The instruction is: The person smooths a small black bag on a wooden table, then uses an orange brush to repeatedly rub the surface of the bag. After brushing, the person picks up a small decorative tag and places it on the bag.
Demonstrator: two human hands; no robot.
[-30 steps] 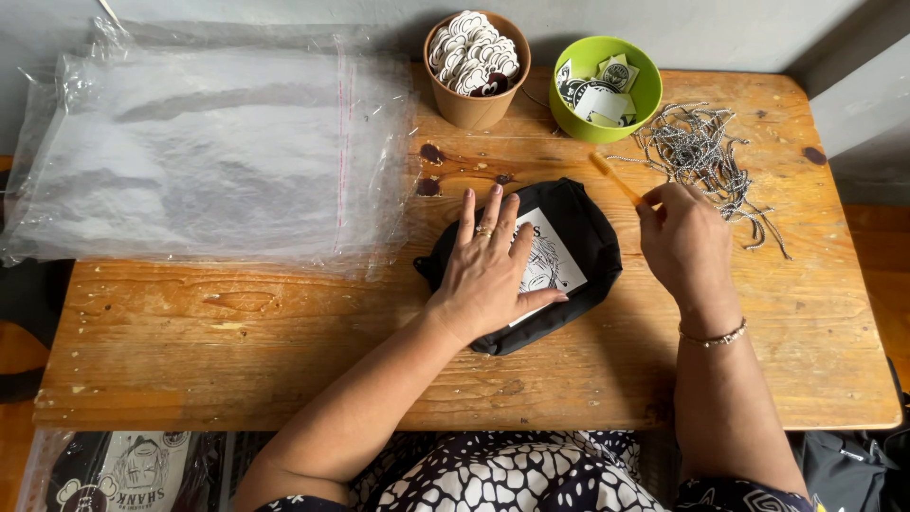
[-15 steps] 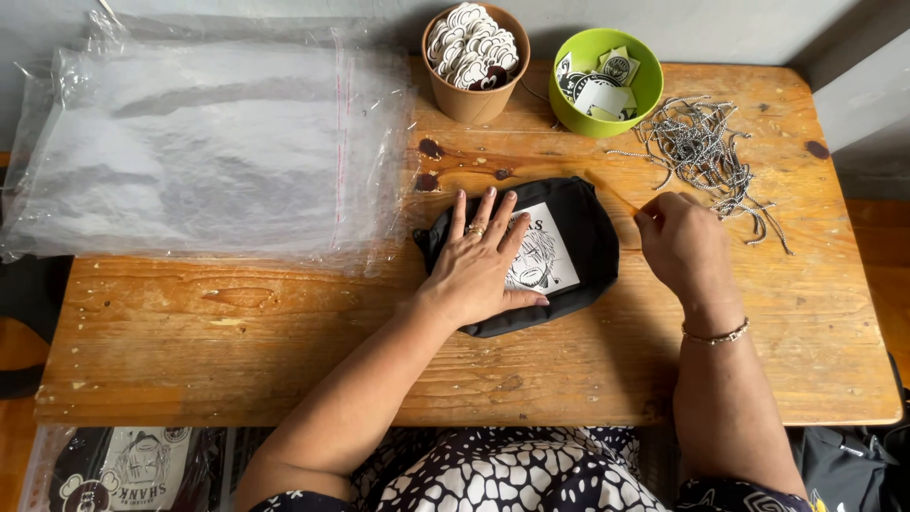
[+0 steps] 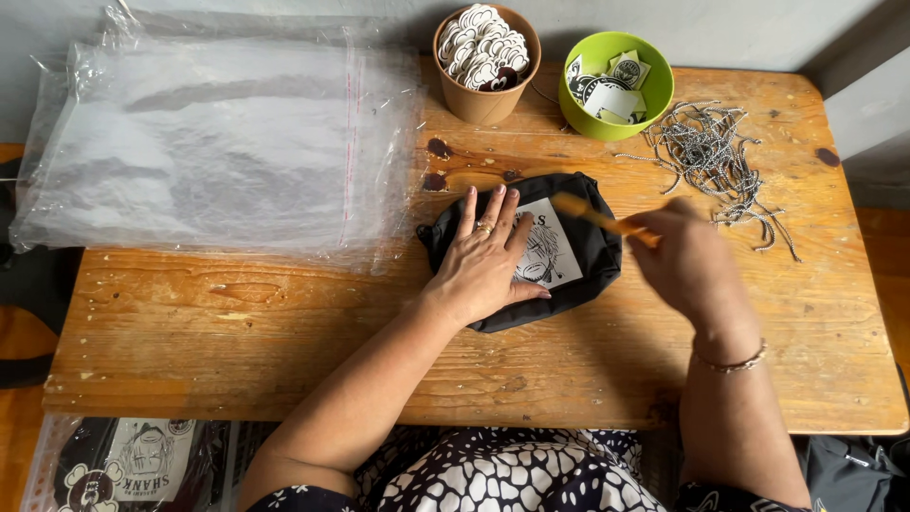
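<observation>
The left hand (image 3: 485, 261) lies flat, palm down, fingers spread wide, on a black pouch (image 3: 569, 204). The pouch rests on the wooden counter (image 3: 284, 322), directly under the left hand and just to the left of the right hand. A white printed patch (image 3: 550, 254) on the top face of the pouch is partly covered by the left fingertips; a ring shows on one finger of that hand.

The right hand (image 3: 687, 261) is closed around one end of a thin orange stick (image 3: 592, 214). The stick points away from the right hand toward the left hand, and its free end sits over the upper right part of the pouch. The right hand and the stick are blurred, so it cannot be told whether the stick touches the pouch. A bracelet (image 3: 730, 362) sits on the right wrist.

Beyond the right hand, on the far right part of the counter, lies a loose heap of grey cords (image 3: 706, 152). Beyond the gap between the two hands stands a green bowl (image 3: 654, 100) with black-and-white printed cards in it. Just left of the bowl, beyond the left hand, stands a brown paper cup (image 3: 483, 104) filled with small white pieces. To the far left of the left hand lies a stack of clear plastic bags (image 3: 209, 142), overhanging the counter edge.
</observation>
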